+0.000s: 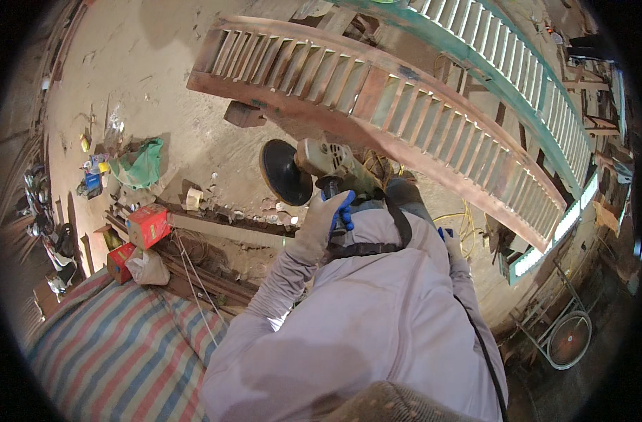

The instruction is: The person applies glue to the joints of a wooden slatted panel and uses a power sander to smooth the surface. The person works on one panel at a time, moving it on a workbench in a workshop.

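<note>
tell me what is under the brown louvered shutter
A dark wooden block sticks out from under its near edge, toward the left end. The brown louvered shutter covers most of the rest, so what else supports it can't be seen.

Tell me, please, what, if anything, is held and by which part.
The left grip holds the grinder by its dark side handle; whether the right grip holds anything is unclear.

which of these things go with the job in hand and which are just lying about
Likely in the job:
- handheld power tool with its round disc, held in the left hand
- brown louvered shutter just beyond it

Apparently just lying about:
- two red boxes
- green bag or cloth
- striped sheet
- spoked wheel
</note>
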`<state>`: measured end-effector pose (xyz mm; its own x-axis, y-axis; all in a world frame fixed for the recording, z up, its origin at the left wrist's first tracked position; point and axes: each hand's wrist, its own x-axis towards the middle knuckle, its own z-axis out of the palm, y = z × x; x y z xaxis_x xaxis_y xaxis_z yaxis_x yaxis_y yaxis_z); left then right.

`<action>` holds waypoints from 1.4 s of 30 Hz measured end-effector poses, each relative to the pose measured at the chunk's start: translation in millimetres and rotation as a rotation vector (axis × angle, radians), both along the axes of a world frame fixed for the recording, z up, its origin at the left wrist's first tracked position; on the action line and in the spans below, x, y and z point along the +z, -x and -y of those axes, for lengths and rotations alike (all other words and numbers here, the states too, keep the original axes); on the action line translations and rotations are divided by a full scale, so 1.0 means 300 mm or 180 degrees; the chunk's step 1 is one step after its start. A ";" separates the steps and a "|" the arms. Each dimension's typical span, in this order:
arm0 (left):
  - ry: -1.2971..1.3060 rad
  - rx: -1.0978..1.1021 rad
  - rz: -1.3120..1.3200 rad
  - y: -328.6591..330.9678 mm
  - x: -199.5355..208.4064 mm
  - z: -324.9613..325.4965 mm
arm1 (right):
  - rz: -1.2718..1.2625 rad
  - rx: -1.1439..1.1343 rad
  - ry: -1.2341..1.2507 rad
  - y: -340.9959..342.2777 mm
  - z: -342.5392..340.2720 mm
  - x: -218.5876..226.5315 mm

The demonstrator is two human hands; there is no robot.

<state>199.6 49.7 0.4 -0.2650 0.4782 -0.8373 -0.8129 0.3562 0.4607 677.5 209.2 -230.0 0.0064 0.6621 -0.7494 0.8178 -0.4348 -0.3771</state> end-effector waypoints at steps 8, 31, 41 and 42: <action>-0.0986 -0.0215 -0.0045 -0.060 0.107 -0.364 | -0.0071 0.0597 -0.0353 0.264 -0.147 0.178; -0.1081 -0.0553 0.1795 -0.432 -0.205 -1.256 | -0.1368 0.0979 -0.0882 0.571 -0.453 0.247; -0.1462 -0.2410 0.0640 0.143 -0.371 -0.747 | 0.0265 0.0300 -0.4562 1.141 -0.488 0.725; -0.1248 -0.2396 0.0419 0.242 -0.415 -0.717 | 0.0247 0.0599 -0.4728 1.247 -0.519 0.749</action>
<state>127.1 264.6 -124.0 0.3267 0.7489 -0.5766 -0.4794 0.6571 0.5817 303.5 364.9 -5.3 -0.1560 0.7946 0.5868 0.8549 0.4062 -0.3228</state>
